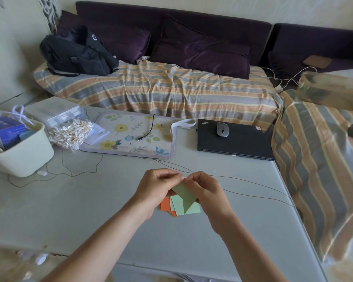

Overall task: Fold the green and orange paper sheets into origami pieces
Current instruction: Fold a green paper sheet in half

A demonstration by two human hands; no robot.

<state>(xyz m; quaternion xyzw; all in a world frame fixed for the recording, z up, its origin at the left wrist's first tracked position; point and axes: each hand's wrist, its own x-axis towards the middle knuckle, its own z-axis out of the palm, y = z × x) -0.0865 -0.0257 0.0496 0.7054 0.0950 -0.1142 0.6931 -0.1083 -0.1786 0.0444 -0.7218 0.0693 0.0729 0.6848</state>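
On the grey worktop lie spare green and orange sheets. Above them, left hand and right hand each pinch the top of a folded green sheet. It looks light, thin and easily creased; corners seem the safest hold.

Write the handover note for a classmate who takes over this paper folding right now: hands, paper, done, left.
Left hand and right hand: both pinch the top of one green sheet, held just above the table.
Under it on the table lie light green sheets and an orange sheet, flat and overlapping.
Done: the held sheet looks partly folded; no finished piece shows.
Left: finish it, then fold the others.
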